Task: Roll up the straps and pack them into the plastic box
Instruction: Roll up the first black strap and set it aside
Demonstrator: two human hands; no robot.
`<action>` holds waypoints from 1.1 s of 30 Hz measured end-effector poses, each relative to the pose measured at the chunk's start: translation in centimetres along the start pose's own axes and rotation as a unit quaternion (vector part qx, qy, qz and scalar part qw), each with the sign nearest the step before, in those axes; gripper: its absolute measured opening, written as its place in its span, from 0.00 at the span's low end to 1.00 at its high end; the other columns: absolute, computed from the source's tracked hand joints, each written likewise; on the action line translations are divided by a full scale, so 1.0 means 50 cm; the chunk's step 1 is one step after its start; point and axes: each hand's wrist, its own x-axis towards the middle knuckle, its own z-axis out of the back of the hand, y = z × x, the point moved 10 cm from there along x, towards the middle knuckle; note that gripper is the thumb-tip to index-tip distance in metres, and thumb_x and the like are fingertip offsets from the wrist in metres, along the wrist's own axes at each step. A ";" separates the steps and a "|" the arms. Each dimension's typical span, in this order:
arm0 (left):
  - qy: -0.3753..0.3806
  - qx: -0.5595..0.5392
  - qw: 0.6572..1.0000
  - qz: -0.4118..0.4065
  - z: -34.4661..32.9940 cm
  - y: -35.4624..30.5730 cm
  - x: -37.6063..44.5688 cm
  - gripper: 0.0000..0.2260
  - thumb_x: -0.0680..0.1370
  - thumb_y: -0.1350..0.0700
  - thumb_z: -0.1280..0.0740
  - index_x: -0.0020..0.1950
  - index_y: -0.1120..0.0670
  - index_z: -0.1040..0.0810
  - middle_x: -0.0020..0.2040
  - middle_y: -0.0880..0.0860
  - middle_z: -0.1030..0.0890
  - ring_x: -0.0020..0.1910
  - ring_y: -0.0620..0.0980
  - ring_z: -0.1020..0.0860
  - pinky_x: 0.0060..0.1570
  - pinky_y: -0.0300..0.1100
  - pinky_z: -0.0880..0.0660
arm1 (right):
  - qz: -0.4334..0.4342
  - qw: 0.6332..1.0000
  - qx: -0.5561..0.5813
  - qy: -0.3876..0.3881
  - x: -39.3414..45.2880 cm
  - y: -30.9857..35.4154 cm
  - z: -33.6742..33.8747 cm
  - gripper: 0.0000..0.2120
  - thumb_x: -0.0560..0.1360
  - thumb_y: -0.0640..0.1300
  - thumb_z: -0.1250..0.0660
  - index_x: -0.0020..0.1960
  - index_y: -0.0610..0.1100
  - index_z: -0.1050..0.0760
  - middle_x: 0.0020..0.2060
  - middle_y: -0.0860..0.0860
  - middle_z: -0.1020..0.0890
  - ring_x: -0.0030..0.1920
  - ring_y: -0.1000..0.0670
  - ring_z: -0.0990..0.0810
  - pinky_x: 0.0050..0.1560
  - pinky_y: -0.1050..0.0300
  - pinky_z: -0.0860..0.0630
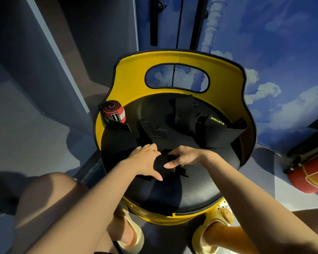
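Note:
A half-rolled black strap (163, 163) lies near the middle of the black seat (182, 195) of a yellow chair. My left hand (145, 160) holds the roll from its left side, thumb along its front. My right hand (184, 156) grips it from the right, thumb pressed on top. A rolled red, white and black strap (114, 114) stands at the seat's back left. Loose black straps, one with a green-lettered label (217, 121), lie spread over the back of the seat. No plastic box is in view.
The chair's yellow backrest (132, 74) curves round the seat's far side. A red cylinder (310, 176) lies on the floor to the right. My knees and yellow slippers (209, 230) are below the seat. A blue wall painted with clouds stands behind.

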 end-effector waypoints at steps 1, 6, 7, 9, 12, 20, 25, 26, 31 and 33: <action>-0.001 0.001 1.000 -0.002 0.002 -0.003 0.002 0.40 0.67 0.38 0.28 0.74 0.51 0.38 0.66 0.50 0.35 0.68 0.51 0.36 0.67 0.47 0.38 | -0.010 1.000 0.016 0.005 -0.001 -0.005 -0.003 0.13 0.72 0.52 0.30 0.51 0.45 0.22 0.36 0.54 0.23 0.36 0.58 0.26 0.38 0.64 0.29; 0.018 -0.045 0.999 -0.005 0.010 0.002 0.013 0.36 0.66 0.43 0.25 0.69 0.48 0.37 0.65 0.51 0.30 0.66 0.53 0.32 0.61 0.50 0.30 | -0.072 0.929 0.155 -0.328 -0.005 -0.083 0.106 0.26 0.69 0.64 0.33 0.45 0.39 0.21 0.39 0.47 0.19 0.44 0.47 0.19 0.48 0.52 0.23; 0.023 -0.043 0.999 -0.006 0.011 0.001 0.015 0.35 0.66 0.44 0.25 0.69 0.49 0.36 0.66 0.51 0.30 0.66 0.53 0.32 0.60 0.50 0.29 | -0.084 0.912 0.175 -0.361 -0.001 -0.093 0.110 0.26 0.70 0.65 0.34 0.45 0.41 0.21 0.40 0.47 0.19 0.46 0.46 0.19 0.51 0.52 0.23; 0.035 -0.038 0.999 -0.003 0.012 0.001 0.021 0.35 0.67 0.44 0.25 0.70 0.49 0.36 0.66 0.52 0.30 0.66 0.53 0.31 0.59 0.49 0.30 | -0.099 0.915 0.195 -0.340 0.031 -0.094 0.093 0.24 0.71 0.64 0.34 0.46 0.42 0.21 0.40 0.47 0.19 0.46 0.46 0.19 0.50 0.53 0.24; 0.053 -0.043 0.998 0.003 0.012 0.004 0.029 0.36 0.67 0.44 0.26 0.70 0.49 0.37 0.68 0.52 0.31 0.66 0.54 0.32 0.59 0.48 0.30 | -0.120 0.910 0.232 -0.323 0.059 -0.088 0.090 0.18 0.70 0.59 0.30 0.43 0.43 0.22 0.40 0.47 0.20 0.43 0.48 0.21 0.46 0.55 0.25; 0.089 -0.115 0.989 0.014 0.008 0.022 0.038 0.35 0.67 0.45 0.25 0.71 0.48 0.36 0.69 0.49 0.34 0.67 0.53 0.32 0.63 0.51 0.30 | -0.097 0.897 0.330 -0.276 0.098 -0.067 0.093 0.13 0.70 0.50 0.26 0.46 0.41 0.21 0.32 0.49 0.24 0.30 0.53 0.27 0.28 0.62 0.32; 0.093 -0.141 0.986 0.009 0.008 0.024 0.044 0.34 0.68 0.46 0.26 0.71 0.50 0.35 0.67 0.48 0.34 0.66 0.51 0.32 0.63 0.49 0.31 | -0.024 0.843 0.412 -0.346 0.095 -0.081 0.118 0.12 0.69 0.36 0.27 0.38 0.47 0.28 0.34 0.51 0.24 0.35 0.54 0.26 0.33 0.62 0.31; 0.095 -0.144 0.985 0.010 0.006 0.025 0.046 0.34 0.69 0.46 0.26 0.71 0.50 0.35 0.67 0.48 0.34 0.66 0.52 0.32 0.63 0.49 0.31 | -0.018 0.842 0.409 -0.350 0.096 -0.083 0.120 0.12 0.70 0.35 0.27 0.37 0.48 0.29 0.33 0.51 0.24 0.34 0.54 0.26 0.33 0.62 0.31; 0.099 -0.177 0.979 0.015 0.006 0.032 0.048 0.33 0.72 0.47 0.28 0.73 0.50 0.36 0.72 0.47 0.38 0.71 0.52 0.36 0.65 0.46 0.35 | -0.079 0.873 0.277 -0.393 0.101 -0.088 0.135 0.09 0.69 0.40 0.26 0.47 0.43 0.23 0.40 0.50 0.22 0.42 0.52 0.24 0.43 0.61 0.29; 0.101 -0.193 0.976 0.021 0.002 0.038 0.050 0.32 0.72 0.47 0.29 0.73 0.50 0.37 0.70 0.47 0.36 0.70 0.51 0.35 0.67 0.45 0.36 | -0.107 0.889 0.210 -0.393 0.103 -0.083 0.138 0.16 0.70 0.42 0.26 0.55 0.39 0.24 0.48 0.47 0.23 0.49 0.50 0.24 0.47 0.60 0.30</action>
